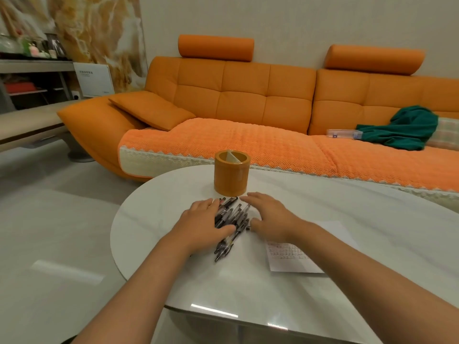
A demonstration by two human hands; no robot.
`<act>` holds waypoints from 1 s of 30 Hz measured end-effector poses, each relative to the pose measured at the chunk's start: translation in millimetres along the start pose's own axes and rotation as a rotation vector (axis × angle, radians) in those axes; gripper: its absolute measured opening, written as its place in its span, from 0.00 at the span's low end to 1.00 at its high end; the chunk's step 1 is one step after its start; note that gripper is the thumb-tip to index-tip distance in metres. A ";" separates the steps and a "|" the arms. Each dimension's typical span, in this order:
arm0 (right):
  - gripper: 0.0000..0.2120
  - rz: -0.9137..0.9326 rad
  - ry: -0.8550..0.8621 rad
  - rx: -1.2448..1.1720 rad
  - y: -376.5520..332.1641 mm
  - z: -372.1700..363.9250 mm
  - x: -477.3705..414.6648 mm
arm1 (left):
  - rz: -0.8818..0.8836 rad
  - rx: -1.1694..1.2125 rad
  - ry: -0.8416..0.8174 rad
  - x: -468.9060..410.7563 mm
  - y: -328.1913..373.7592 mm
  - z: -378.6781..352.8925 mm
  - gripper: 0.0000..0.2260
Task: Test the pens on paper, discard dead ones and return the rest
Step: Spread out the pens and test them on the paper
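A pile of several black pens (232,223) lies on the white table (323,199), just in front of an orange round pen holder (231,173) that stands upright and looks empty. My left hand (202,220) lies flat on the left side of the pile, its thumb across some pens. On the right side my right hand (269,216) rests with straight fingers touching the pens. A sheet of paper (293,259) with printed lines lies to the right, partly under my right forearm.
An orange sofa (248,95) runs behind the table, with a green cloth (407,127) and a clear plastic box (344,133) on its seat. A shelf unit (29,78) stands at the far left. The table's near edge is at the bottom.
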State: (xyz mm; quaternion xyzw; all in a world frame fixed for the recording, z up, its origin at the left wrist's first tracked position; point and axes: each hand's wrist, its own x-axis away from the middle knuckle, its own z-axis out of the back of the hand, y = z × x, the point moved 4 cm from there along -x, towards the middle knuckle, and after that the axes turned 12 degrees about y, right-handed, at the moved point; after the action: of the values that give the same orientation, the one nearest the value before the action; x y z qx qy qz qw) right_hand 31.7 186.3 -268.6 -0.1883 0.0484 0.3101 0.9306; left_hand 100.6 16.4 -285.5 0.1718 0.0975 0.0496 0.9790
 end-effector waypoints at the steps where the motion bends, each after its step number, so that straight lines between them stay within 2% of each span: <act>1: 0.30 -0.007 0.027 -0.022 6.8 10.8 2.2 | -0.013 0.037 0.045 -1.4 6.0 2.6 0.36; 4: 0.25 -0.019 0.062 0.033 32.9 34.0 11.8 | -0.091 0.132 0.169 -4.6 30.5 5.3 0.27; 7: 0.20 -0.034 0.039 0.088 55.9 41.9 27.4 | -0.185 0.121 0.184 -6.6 58.2 -2.7 0.22; 10: 0.16 -0.026 0.030 0.117 72.8 35.4 47.8 | -0.225 0.054 0.088 -9.9 77.9 -20.4 0.22; 13: 0.16 -0.004 0.094 0.107 84.9 29.8 63.4 | -0.262 0.014 0.006 -12.1 94.7 -35.1 0.24; 18: 0.16 0.009 0.109 0.101 96.2 27.7 68.9 | -0.235 0.155 -0.073 -15.4 111.6 -50.8 0.28; 24: 0.11 -0.036 0.157 0.061 123.5 42.3 72.7 | -0.225 0.145 -0.089 -26.0 115.1 -59.5 0.32; 30: 0.06 -0.072 0.314 -0.065 135.3 60.1 72.9 | -0.250 0.127 0.057 -37.6 121.8 -49.2 0.21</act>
State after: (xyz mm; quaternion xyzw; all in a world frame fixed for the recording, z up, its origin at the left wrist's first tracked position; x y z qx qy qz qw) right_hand 8.1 349.6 -271.5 -0.2663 0.1764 0.2447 0.9155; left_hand 45.9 141.6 -282.2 0.2184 0.1490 -0.0739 0.9616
